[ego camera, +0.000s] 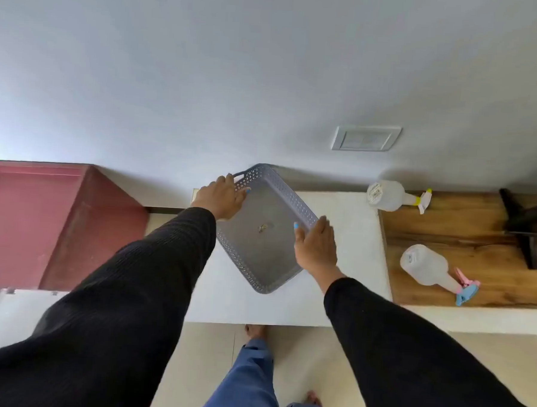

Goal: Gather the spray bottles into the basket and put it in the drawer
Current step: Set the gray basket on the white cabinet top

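The grey perforated plastic basket [267, 231] sits tilted on the white bench [345, 254], holding only a small scrap at its middle. The left hand [222, 197] has its fingers [241, 193] curled over the far-left rim by the handle; the right hand [316, 246] has its fingers closed on the right rim. Two translucent spray bottles lie well apart from the basket on the wooden top [476, 245] to the right: one with a yellow-white nozzle [392, 195], one with a pink-blue trigger [428, 266]
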